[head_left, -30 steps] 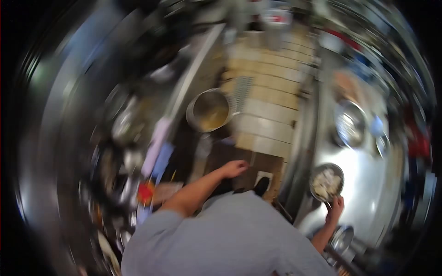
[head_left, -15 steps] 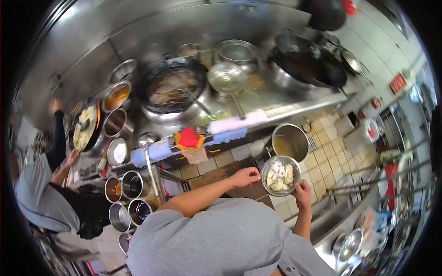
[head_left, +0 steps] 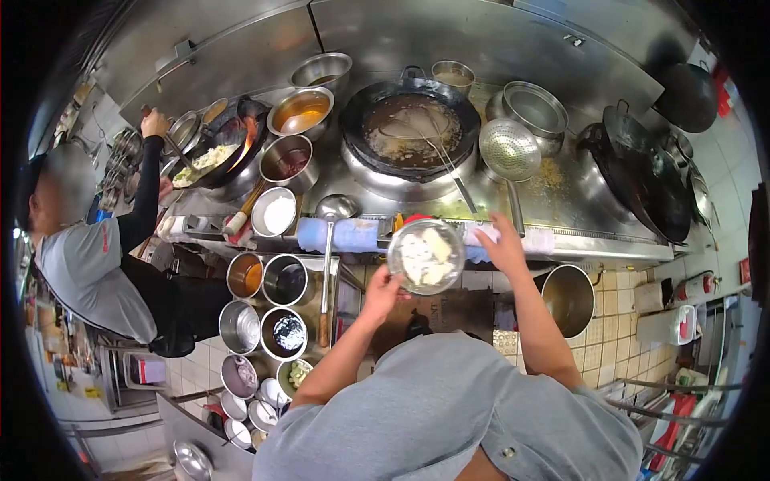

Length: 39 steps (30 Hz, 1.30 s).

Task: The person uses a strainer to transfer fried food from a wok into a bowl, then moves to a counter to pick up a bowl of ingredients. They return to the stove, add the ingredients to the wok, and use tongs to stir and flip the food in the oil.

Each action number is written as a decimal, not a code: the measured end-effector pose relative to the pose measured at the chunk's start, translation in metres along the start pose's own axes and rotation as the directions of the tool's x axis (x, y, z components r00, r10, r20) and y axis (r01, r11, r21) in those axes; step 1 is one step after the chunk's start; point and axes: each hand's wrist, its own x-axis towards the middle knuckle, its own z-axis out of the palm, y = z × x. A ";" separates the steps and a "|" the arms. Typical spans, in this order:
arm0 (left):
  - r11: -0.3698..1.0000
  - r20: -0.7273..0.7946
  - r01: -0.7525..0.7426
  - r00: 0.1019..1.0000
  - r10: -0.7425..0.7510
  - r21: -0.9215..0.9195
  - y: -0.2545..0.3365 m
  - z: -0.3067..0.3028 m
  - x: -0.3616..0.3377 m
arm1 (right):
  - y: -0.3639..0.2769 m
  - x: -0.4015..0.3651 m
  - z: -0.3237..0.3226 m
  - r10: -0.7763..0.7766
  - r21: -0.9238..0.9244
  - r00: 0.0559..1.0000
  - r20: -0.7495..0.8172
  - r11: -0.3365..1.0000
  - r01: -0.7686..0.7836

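Observation:
My left hand (head_left: 383, 293) grips the lower left rim of a metal bowl (head_left: 426, 289). Pale chunks dusted with white powder (head_left: 429, 255) lie in that bowl. It hovers in front of the stove edge, below a black wok (head_left: 353, 132) of bubbling oil. A wire skimmer (head_left: 443, 152) rests in this wok, its handle pointing toward me. My right hand (head_left: 504, 243) is apart from the bowl, fingers spread and holding nothing. Near its fingertips are the skimmer's handle end and the handle of a perforated ladle (head_left: 511, 152).
At left a co-worker (head_left: 96, 248) handles a wok (head_left: 228, 172) of food, with flame beside it. Bowls of orange liquid (head_left: 301, 112) and white powder (head_left: 274, 212) stand between. A long ladle (head_left: 327, 264) lies over several containers. A big pot (head_left: 568, 301) stands right; another wok (head_left: 634, 176) sits beyond.
The bowl has passed from my right hand to my left. My right hand has let go and reaches forward to the stove. My view has turned left toward the oil wok.

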 end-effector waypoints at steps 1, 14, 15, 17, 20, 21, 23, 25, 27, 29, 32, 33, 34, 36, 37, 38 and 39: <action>1.000 -0.086 -0.012 0.996 0.011 -0.010 0.002 -0.005 -0.005 | -0.007 0.019 0.006 -0.159 -0.269 0.987 -0.039 0.953 0.143; 0.970 -0.594 -0.198 0.801 0.076 -0.142 -0.035 0.027 -0.048 | 0.038 0.182 -0.009 -0.144 -0.404 0.979 0.146 0.894 0.192; 0.969 -0.615 -0.206 0.784 0.082 -0.133 -0.037 0.036 -0.050 | 0.053 0.178 -0.003 -0.171 -0.360 0.978 0.122 0.911 0.204; 0.963 -0.637 -0.221 0.767 0.075 -0.153 -0.041 0.050 -0.050 | 0.070 0.166 0.019 -0.112 -0.332 0.981 0.159 0.930 0.160; 0.950 -0.664 -0.254 0.744 0.073 -0.180 -0.042 0.069 -0.054 | 0.069 0.140 0.042 -0.028 -0.210 0.980 0.199 0.975 0.071; 0.945 -0.669 -0.268 0.739 0.077 -0.187 -0.041 0.074 -0.056 | 0.064 0.131 0.047 0.002 -0.112 0.979 0.203 0.994 0.021; 0.948 -0.681 -0.262 0.729 0.073 -0.179 -0.045 0.079 -0.057 | 0.057 0.119 0.048 -0.029 -0.093 0.977 0.210 0.994 0.049; 0.954 -0.687 -0.246 0.724 0.062 -0.173 -0.047 0.083 -0.058 | 0.057 0.114 0.044 -0.083 -0.118 0.965 0.248 0.986 0.115; 0.943 -0.690 -0.264 0.722 0.052 -0.205 -0.049 0.087 -0.059 | 0.064 0.109 0.040 -0.102 -0.174 0.960 0.262 0.973 0.151; 0.943 -0.701 -0.245 0.713 0.018 -0.225 -0.051 0.089 -0.057 | 0.065 0.103 0.031 -0.115 -0.247 0.940 0.321 0.948 0.200; 0.938 -0.709 -0.224 0.704 -0.032 -0.264 -0.044 0.092 -0.056 | 0.056 0.090 0.015 -0.071 -0.262 0.916 0.395 0.947 0.186; 0.932 -0.703 -0.211 0.709 -0.061 -0.293 -0.041 0.092 -0.054 | 0.056 0.085 0.015 -0.066 -0.263 0.915 0.398 0.947 0.183; 0.926 -0.693 -0.198 0.715 -0.088 -0.321 -0.038 0.092 -0.051 | 0.057 0.080 0.013 -0.072 -0.271 0.909 0.411 0.942 0.197; 0.926 -0.661 -0.179 0.745 -0.093 -0.332 -0.044 0.078 -0.041 | 0.061 0.070 0.013 -0.063 -0.290 0.907 0.416 0.936 0.198; 0.924 -0.625 -0.177 0.777 -0.080 -0.338 -0.047 0.069 -0.033 | 0.063 0.063 0.017 -0.124 -0.280 0.904 0.408 0.926 0.254; 0.927 -0.579 -0.165 0.813 -0.067 -0.338 -0.044 0.066 -0.025 | 0.062 0.059 0.015 -0.175 -0.275 0.904 0.391 0.915 0.296; 0.933 -0.569 -0.145 0.819 -0.073 -0.328 -0.041 0.063 -0.016 | 0.063 0.056 0.011 -0.141 -0.293 0.920 0.365 0.921 0.257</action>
